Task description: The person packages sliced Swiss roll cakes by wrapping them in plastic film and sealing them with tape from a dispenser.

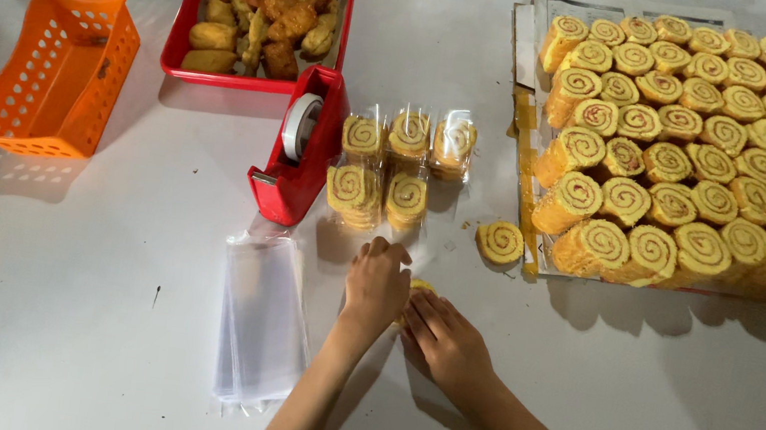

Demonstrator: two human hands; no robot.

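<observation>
Near the worktop's point(37, 295) front edge, left hand point(377, 285) and right hand point(445, 341) are pinching a roll slice point(419, 285) together, steadying it

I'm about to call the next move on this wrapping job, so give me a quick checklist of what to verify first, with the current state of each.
1. Slice under control: ok. The left hand and right hand both press on one roll slice, mostly hidden.
2. Slice fully bagged: cannot tell, the hands cover it.
3. Tape within reach: ok. The red tape dispenser stands just beyond the left hand.
4. Spare bags ready: ok. The stack of clear bags lies left of the left hand.
5. Next slice available: ok. A loose slice lies beside the tray of roll slices.
6. Wrapped packs out of the way: ok.
</observation>
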